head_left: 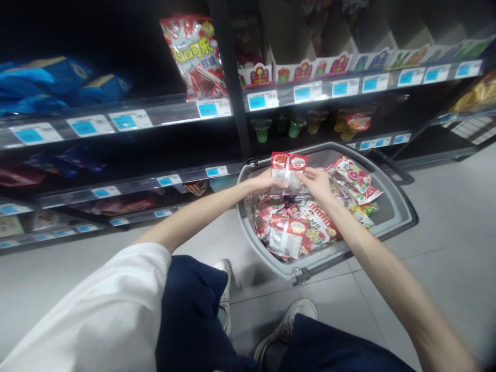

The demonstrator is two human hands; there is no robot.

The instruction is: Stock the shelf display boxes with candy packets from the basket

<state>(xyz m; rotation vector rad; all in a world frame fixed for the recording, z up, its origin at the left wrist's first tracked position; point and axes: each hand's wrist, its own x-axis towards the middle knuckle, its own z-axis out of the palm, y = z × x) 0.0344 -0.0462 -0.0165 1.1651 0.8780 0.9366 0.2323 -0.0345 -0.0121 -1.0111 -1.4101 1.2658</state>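
Head view, looking down at a shopping basket (pixel 248 227) on a tiled floor (pixel 445 248) before dark shop shelves. At top centre, a red candy bag (pixel 196 59) reads "QQ可乐" in yellow characters. Along the shelf edges run white-and-blue price tags (pixel 308 93); one near the upper middle appears to show 3.50, while most others are too blurred to read. Inside the basket, right of the frame's centre, a red sweets bag (pixel 323 230) bears lettering that seems to read "旺仔", with a large yellow-green word beside it. A paler bag (pixel 352 178) towards the basket's upper right carries a big red "Q".

Near the centre, a small red-topped packet (pixel 287 163) with a whitish band down its middle is raised above the basket's contents; its print is too small to read. It lies between the two hands and touches both. A similar packet (pixel 287 235) rests in the basket below it.

The left hand (pixel 267 181) pinches the packet's lower left side, thumb over the front. The right hand (pixel 315 182) has its fingertips on the packet's right edge, fingers bent and close together. Both bare forearms reach forward from the lower corners, the left from a white sleeve (pixel 124 289).
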